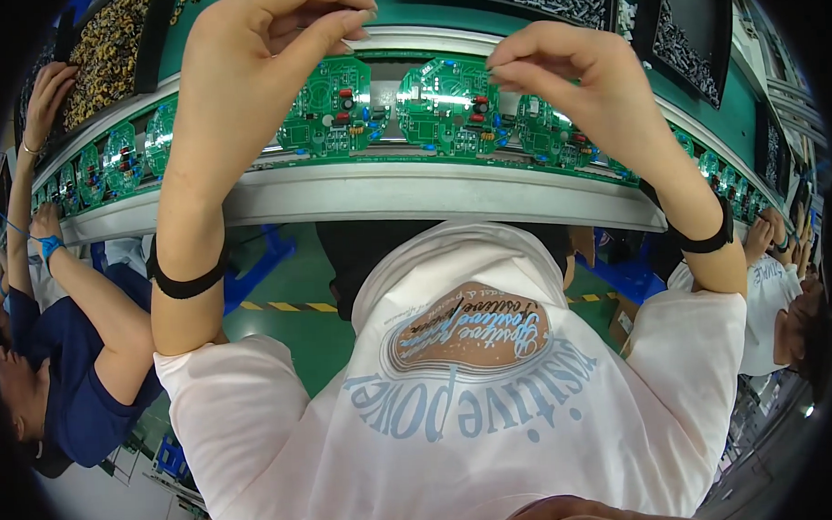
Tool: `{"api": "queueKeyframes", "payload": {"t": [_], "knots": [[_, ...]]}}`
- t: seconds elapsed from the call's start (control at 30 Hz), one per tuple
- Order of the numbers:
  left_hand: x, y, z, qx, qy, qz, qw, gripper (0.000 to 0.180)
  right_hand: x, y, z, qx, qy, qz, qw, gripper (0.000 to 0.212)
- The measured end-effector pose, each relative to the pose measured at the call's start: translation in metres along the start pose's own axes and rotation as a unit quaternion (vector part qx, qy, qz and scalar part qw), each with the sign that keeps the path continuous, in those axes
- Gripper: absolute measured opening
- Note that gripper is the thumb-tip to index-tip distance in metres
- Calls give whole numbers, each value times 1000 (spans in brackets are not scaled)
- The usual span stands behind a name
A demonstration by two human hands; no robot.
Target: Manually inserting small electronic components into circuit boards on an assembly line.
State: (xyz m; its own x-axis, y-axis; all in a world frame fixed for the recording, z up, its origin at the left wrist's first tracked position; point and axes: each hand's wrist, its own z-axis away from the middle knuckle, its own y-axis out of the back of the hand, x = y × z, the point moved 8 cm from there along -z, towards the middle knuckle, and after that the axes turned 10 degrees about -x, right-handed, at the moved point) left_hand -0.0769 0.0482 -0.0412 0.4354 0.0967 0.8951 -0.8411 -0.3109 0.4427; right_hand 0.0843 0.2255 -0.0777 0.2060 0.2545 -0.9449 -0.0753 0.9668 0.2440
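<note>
Along 1 pale front rail (pixel 432 191) come, from the left, 1 co-worker in navy (pixel 99 381), 1 black tray of brassy parts (pixel 154 40), then the left hand (pixel 249 64), thumb and fingertips drawn close; I cannot tell what they grasp. Between the hands, 2 green circuit boards (pixel 324 116) sit largely uncovered below 1 tray of grey parts (pixel 614 1). Next, the right hand (pixel 583 71) pinches similarly, contents unclear, above 1 partly hidden board (pixel 538 132), with 1 co-worker in white (pixel 768 307) beyond.

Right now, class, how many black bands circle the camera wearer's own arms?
2: one black band around the left forearm, another around the right forearm, both near the elbow. Any beneath the white sleeves would be hidden.
</note>
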Motion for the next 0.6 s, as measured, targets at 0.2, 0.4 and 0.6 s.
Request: {"api": "queueKeyframes", "payload": {"t": [0.2, 0.4, 0.6], "knots": [[-1, 1, 10, -8, 22, -79, 997, 17, -29, -24, -22, -5, 91, 259, 961, 13], [1, -1, 11, -11, 5, -52, 999, 18, -29, -23, -5, 71, 477, 208, 851, 6], [-9, 2, 21, -7, 43, -13, 999, 19, -30, -25, -20, 8, 58, 265, 963, 7]]}}
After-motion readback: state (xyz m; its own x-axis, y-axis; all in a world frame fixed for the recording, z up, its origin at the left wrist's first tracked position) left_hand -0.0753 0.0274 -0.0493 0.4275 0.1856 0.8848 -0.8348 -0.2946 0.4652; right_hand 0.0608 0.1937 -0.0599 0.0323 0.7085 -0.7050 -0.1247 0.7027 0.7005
